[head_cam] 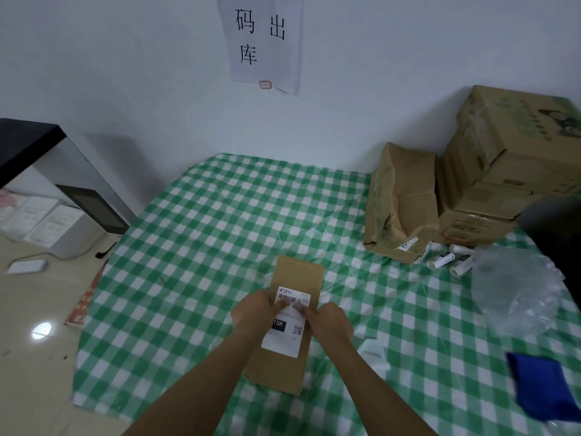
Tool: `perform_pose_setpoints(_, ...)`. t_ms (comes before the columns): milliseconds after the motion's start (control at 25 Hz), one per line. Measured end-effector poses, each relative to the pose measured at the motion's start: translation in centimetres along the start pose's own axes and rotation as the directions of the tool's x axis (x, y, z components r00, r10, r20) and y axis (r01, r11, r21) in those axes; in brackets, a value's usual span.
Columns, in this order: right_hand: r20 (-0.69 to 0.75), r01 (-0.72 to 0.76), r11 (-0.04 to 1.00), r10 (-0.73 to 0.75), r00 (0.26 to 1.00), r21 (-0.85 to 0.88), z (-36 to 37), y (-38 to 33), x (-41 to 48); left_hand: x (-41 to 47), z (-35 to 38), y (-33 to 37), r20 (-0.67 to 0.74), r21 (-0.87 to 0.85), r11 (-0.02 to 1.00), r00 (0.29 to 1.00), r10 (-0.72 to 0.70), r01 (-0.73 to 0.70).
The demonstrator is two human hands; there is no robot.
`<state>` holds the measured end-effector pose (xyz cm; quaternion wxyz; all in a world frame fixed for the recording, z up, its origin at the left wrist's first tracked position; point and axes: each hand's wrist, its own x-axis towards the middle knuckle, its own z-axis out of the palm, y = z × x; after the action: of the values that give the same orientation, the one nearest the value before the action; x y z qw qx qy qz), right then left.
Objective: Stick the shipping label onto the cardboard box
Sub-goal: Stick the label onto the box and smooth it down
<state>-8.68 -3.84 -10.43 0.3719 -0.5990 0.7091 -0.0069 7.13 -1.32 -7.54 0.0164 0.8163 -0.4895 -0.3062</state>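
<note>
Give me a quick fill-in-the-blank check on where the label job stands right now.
1. The shipping label lies on top of the flat ____ box, which rests on the checked cloth.
2. The left hand and right hand both press on the ____.
3. The cloth is checked white and ____.
4. The white tubes lie to the ____ of the box.

Missing words: cardboard; label; green; right

A plain brown cardboard box (290,325) is lying on a green-and-white checked cloth (204,247), wearing a white shipping label (287,322) (black barcode, one black block), while a deep blue item (540,385) is showing at right.
</note>
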Motion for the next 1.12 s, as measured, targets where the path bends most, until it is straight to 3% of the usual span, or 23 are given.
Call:
perform_pose_setpoints(280, -0.06, 0.006, 1.0, -0.004, 0.998, 0.025, 0.6, -0.1, -0.4, 0.9, 0.5, -1.2, 0.002, -0.194, 0.98, 0.999, 0.034, -0.033)
perform_pose_setpoints(520, -0.05, 0.025, 0.99, -0.033, 0.998, -0.141, -0.7, -1.0, -1.2, 0.7, 0.5, -1.1, 0.011, -0.123, 0.991, 0.999, 0.048, -0.046)
perform_pose_setpoints(600, -0.03, 0.025, 0.995, -0.028, 0.999, -0.1, -0.5, -0.9, -1.2, 0.5, 0.5, -0.9, 0.013, -0.092, 0.994, 0.998, 0.058, -0.056)
perform_pose_setpoints(920, 0.002, 0.071, 0.992, -0.072, 0.997, 0.106, 0.1, 0.5, -1.0, 0.9, 0.6, -2.5, 0.025, -0.329, 0.939, 0.993, 0.112, -0.098)
perform_pose_setpoints(1120, -0.018, 0.104, 0.993, -0.105, 0.994, -0.046, 0.3, 0.1, -2.0, 0.7, 0.7, -3.3, 0.032, -0.367, 0.925, 0.993, 0.115, -0.096)
